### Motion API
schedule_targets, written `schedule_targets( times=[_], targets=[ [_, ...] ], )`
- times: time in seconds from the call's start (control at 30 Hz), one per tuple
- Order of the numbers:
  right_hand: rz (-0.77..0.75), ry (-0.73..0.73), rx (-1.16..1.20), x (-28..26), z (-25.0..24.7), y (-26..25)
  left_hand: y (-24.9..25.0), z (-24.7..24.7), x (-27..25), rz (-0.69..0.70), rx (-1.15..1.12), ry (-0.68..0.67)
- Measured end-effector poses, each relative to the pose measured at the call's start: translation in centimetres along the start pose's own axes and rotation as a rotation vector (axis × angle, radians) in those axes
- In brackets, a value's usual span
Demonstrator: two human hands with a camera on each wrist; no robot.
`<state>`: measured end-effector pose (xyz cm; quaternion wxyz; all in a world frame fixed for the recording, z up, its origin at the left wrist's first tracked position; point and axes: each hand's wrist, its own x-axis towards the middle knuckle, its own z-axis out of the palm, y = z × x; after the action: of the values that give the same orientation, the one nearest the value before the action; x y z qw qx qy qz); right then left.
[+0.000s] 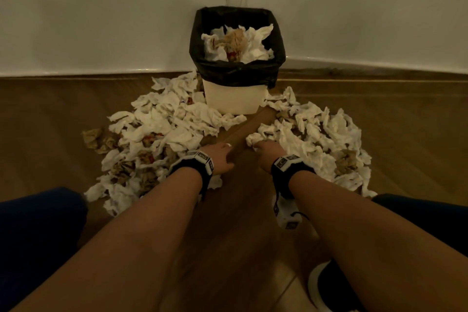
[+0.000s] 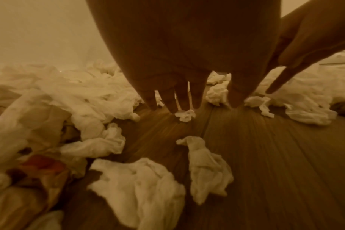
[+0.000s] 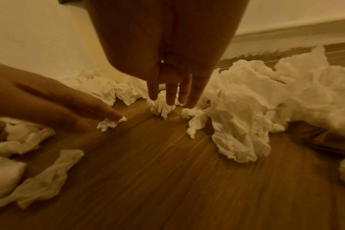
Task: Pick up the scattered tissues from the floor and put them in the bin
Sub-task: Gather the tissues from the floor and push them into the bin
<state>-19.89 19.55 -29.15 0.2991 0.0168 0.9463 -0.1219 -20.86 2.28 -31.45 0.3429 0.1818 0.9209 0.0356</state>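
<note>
A white bin (image 1: 231,99) with a black liner stands in the corner, with crumpled tissues heaped inside. Two heaps of tissues lie on the wooden floor, a left heap (image 1: 157,129) and a right heap (image 1: 316,134). My left hand (image 1: 225,152) reaches down with straight fingers (image 2: 172,101), the tips touching a small white tissue scrap (image 2: 185,116). My right hand (image 1: 258,145) also points down, its straight fingers (image 3: 193,96) resting on a small crumpled tissue wad (image 3: 161,109) at the near edge of the right heap. Neither hand has lifted anything.
Brown paper wads (image 1: 96,139) lie mixed into the left heap. A strip of bare floor (image 1: 243,129) runs between the heaps toward the bin. White walls (image 1: 101,20) meet behind the bin. My knees (image 1: 38,235) and a shoe (image 1: 329,286) are at the bottom.
</note>
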Motion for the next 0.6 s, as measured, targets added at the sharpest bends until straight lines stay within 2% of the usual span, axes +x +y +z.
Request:
schedule_targets(
  times=[0.13, 0.3, 0.37, 0.47, 0.6],
  targets=[
    [-0.002, 0.029, 0.021, 0.0, 0.5, -0.5, -0.7, 1.6, -1.2, 0.123, 0.106, -0.014],
    [-0.056, 0.092, -0.046, 0.5, 0.8, -1.6, -1.4, 3.2, -2.5, 0.104, 0.088, 0.06],
    [-0.059, 0.092, -0.071, 1.1, 0.7, -2.1, -1.5, 3.2, -2.8, 0.103, 0.071, 0.043],
    [-0.043, 0.058, -0.112, 2.4, 0.8, -2.4, -1.5, 3.0, -3.0, 0.11, 0.048, 0.027],
    [-0.001, -0.038, -0.214, 3.8, 1.7, -2.0, -1.0, 2.7, -2.6, 0.126, -0.024, 0.094]
  ],
)
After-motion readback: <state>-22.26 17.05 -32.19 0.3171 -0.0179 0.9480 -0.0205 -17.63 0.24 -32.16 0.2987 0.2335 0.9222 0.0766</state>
